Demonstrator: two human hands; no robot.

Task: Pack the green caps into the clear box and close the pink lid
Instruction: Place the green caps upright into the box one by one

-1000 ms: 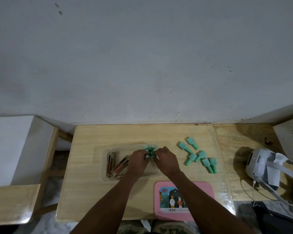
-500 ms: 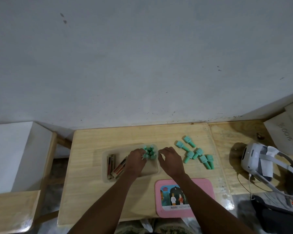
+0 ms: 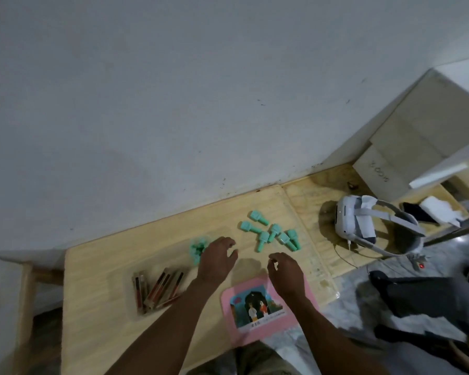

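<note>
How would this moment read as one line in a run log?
left hand: empty, by packed green caps | right hand: empty | loose caps: on table | pink lid: off

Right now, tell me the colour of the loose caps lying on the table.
Mint green, seen in the head view: the loose caps lie beyond the right hand.

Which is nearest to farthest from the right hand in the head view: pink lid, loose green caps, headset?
From the right hand:
1. Pink lid, just under the wrist, on the near side.
2. Loose green caps, beyond the fingers, toward the wall.
3. Headset, far off to the right.
</note>
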